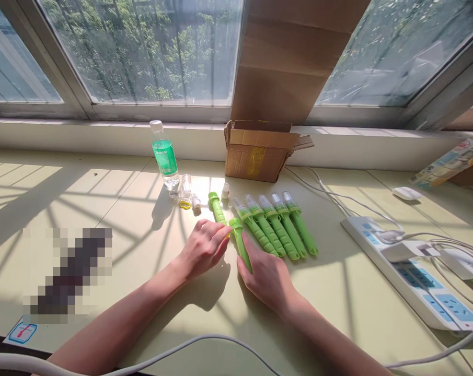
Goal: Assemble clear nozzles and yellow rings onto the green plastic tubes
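My right hand (269,274) is wrapped round a green flashlight body (242,248), which lies tilted with its threaded, capless end pointing away from me. My left hand (205,245) pinches a small yellow piece (228,235), perhaps a ring, beside the neck of that body; the fingers partly hide it. Just beyond the left hand lies another green flashlight body (217,208) without a clear cap. To the right, several green flashlights with clear caps (287,224) lie side by side. Past the left hand are clear caps (186,183), a yellow ring (184,205) and small white bulb pieces (196,201).
A water bottle (164,156) stands at the back left, near an open cardboard box (257,151) by the window sill. A power strip (412,277) with plugs and cables occupies the right side. One grey cable (216,338) crosses the table's front. A blurred dark patch (69,277) is at left.
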The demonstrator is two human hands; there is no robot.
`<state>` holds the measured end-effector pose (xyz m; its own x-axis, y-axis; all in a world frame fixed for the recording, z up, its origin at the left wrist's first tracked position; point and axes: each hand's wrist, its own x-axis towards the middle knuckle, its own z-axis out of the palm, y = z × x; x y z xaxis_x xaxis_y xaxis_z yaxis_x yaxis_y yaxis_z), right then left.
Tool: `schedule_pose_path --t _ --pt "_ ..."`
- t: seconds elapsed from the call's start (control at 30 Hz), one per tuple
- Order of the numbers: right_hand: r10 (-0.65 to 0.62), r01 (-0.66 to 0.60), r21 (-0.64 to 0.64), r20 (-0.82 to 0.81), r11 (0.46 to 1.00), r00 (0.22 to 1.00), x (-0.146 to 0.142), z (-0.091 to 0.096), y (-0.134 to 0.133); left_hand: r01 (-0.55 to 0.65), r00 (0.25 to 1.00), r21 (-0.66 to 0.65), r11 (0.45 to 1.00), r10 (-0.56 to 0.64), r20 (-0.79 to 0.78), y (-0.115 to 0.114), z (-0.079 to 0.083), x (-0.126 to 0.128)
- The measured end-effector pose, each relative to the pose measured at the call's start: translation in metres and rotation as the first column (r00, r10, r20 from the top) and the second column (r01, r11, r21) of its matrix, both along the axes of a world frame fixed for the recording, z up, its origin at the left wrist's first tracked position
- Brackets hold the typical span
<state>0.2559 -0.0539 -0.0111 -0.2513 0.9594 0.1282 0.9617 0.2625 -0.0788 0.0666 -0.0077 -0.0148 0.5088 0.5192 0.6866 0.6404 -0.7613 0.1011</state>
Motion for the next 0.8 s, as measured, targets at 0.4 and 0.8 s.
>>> schedule_pose_path --t 0.4,0.8 --pt "-0.003 0.003 -0.006 0.011 1.0 1.0 -0.001 0.003 -0.001 -0.105 0.983 -0.141 0.984 0.082 -0.161 -0.001 0.001 0.0" --pt "-0.011 0.011 -0.008 0.019 1.0 1.0 -0.001 0.002 -0.001 -0.27 0.865 -0.195 0.943 0.149 -0.479 -0.01 0.017 0.0"
